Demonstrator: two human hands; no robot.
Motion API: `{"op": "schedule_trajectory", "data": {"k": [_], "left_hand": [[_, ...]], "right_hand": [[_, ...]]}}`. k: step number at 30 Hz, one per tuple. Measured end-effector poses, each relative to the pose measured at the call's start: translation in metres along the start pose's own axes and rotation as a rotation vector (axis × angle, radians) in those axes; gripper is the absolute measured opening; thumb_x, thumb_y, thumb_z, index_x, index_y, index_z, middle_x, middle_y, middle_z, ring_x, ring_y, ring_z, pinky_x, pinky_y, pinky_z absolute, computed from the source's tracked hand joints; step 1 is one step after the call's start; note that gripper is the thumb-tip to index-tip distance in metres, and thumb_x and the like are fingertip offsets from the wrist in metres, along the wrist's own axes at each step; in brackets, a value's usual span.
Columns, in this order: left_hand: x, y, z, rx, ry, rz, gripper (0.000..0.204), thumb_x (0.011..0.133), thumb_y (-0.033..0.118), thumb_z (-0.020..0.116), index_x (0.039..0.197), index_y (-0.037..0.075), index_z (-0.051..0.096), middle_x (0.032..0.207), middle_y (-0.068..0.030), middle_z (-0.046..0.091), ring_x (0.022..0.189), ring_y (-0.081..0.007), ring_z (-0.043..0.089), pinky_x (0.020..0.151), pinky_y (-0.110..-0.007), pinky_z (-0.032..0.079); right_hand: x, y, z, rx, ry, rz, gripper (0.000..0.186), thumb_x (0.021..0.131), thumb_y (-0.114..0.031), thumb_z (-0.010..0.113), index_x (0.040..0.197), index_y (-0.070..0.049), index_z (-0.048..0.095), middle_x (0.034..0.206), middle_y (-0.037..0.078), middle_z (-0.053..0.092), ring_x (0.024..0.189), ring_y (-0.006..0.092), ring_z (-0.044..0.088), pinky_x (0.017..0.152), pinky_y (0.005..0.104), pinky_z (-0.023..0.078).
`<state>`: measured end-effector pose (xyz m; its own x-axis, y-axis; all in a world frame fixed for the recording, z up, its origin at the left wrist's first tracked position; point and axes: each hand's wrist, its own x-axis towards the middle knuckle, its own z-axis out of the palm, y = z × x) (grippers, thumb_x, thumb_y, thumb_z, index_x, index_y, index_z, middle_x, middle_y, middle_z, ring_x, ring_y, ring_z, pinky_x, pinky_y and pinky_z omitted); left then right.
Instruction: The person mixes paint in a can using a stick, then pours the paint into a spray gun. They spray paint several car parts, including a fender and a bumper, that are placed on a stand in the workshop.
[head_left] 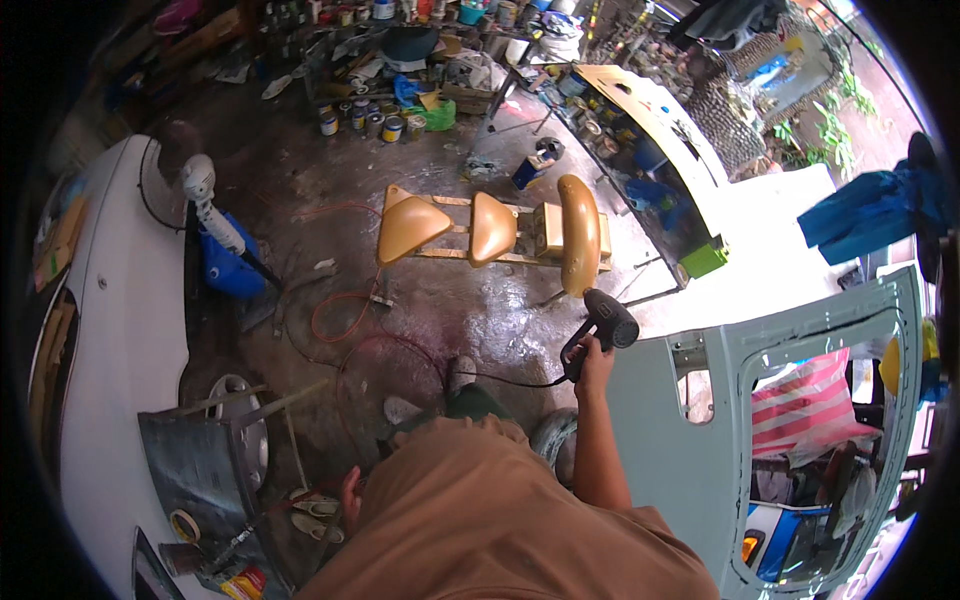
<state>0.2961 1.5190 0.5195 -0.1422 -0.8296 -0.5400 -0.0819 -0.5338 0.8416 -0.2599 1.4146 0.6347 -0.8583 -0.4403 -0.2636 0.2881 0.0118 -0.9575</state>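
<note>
My right hand (pixel 592 362) is wrapped round the handle of a black heat gun (pixel 610 318), held out in front of me. Its nozzle end is close to the lower end of a curved gold-painted part (pixel 580 232); whether they touch I cannot tell. A black cord (pixel 510 381) runs from the handle toward my feet. Left of the curved part, two gold-painted, roughly triangular pieces (pixel 413 228) (pixel 492 230) rest on a narrow frame (pixel 450 254), beside a gold boxy piece (pixel 547 230). My left hand (pixel 351 496) hangs low at my side, partly hidden by my shirt, fingers loosely extended.
A white car body panel (pixel 125 270) stands at left, near a blue container (pixel 228 262). A grey-green vehicle door (pixel 650 400) is close on my right. An orange hose (pixel 335 325) loops across the floor. Paint cans (pixel 391 128) and a dark table (pixel 640 170) lie beyond.
</note>
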Motion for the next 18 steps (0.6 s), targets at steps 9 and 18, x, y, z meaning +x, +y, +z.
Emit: {"op": "schedule_trajectory", "data": {"k": [9,18], "left_hand": [[0.188,0.133,0.141,0.805,-0.555,0.357,0.079,0.077,0.015,0.07,0.149,0.003,0.042,0.15,-0.0248,0.044,0.141,-0.042,0.04,0.117,-0.044,0.035],[0.253,0.106,0.269,1.276,-0.768,0.523,0.108,0.076,0.019,0.077,0.161,0.014,0.011,0.166,-0.02,0.015,0.152,-0.0391,0.02,0.121,-0.049,0.029]], "right_hand": [[-0.025,-0.022,-0.002,0.125,0.009,0.149,0.015,0.093,-0.016,0.061,0.099,-0.003,0.056,0.077,0.008,0.061,0.062,0.0179,0.06,0.052,0.0343,0.053],[0.009,-0.091,-0.056,0.298,0.08,0.257,0.022,0.094,-0.021,0.064,0.102,-0.002,0.056,0.079,0.01,0.061,0.059,0.0175,0.06,0.051,0.0342,0.055]]}}
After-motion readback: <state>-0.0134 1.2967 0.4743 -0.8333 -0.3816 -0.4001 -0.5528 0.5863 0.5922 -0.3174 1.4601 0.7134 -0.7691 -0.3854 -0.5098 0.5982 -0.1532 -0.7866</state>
